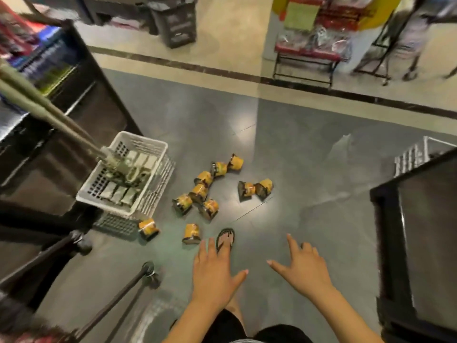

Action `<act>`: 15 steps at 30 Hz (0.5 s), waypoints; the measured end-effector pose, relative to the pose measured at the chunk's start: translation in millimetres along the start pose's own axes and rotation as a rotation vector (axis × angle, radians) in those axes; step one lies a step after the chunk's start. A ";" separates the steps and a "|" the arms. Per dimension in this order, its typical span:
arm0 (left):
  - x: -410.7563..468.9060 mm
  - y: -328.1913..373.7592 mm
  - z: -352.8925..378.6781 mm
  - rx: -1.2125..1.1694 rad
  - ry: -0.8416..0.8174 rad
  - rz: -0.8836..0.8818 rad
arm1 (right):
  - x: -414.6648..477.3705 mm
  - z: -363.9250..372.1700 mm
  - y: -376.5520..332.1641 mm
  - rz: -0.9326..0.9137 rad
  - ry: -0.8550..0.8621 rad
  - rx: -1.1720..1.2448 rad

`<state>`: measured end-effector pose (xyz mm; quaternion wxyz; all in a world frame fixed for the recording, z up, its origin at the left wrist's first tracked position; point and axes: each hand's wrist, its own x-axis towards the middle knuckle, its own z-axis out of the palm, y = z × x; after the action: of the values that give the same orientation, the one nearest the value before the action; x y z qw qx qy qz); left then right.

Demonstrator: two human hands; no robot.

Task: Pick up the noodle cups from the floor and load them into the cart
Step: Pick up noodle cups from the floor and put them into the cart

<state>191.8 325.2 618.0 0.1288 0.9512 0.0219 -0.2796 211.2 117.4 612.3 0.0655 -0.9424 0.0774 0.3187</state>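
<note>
Several yellow noodle cups (207,188) lie scattered on the dark floor in the middle of the view. One cup (191,233) lies nearest, just beyond my left hand, and another cup (148,228) lies beside the white basket. My left hand (214,271) reaches forward over the floor with fingers spread and holds nothing. My right hand (303,264) is also held out, fingers loosely spread, empty. The cart's black frame and wheels (148,271) show at the lower left.
A white plastic basket (150,147) with packets stands on the floor at left, against a dark shelf unit (61,154). A black counter (420,231) stands at right. My sandalled foot (225,240) is by the nearest cup. Display racks (311,45) and a person stand farther back.
</note>
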 end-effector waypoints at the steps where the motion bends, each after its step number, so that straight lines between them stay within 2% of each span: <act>1: 17.1 0.4 -7.1 0.004 -0.010 0.022 | 12.5 -7.0 -1.7 0.022 -0.003 0.006; 9: 157.4 -7.2 -76.7 0.041 -0.013 0.143 | 116.3 -71.3 -30.5 0.110 0.029 0.010; 15: 250.0 4.0 -98.2 0.107 -0.006 0.189 | 184.9 -96.8 -35.9 0.162 0.046 0.047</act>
<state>454.6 339.0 564.1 0.1038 0.9537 -0.0832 -0.2696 420.3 116.6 578.3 0.0598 -0.9383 0.1623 0.2993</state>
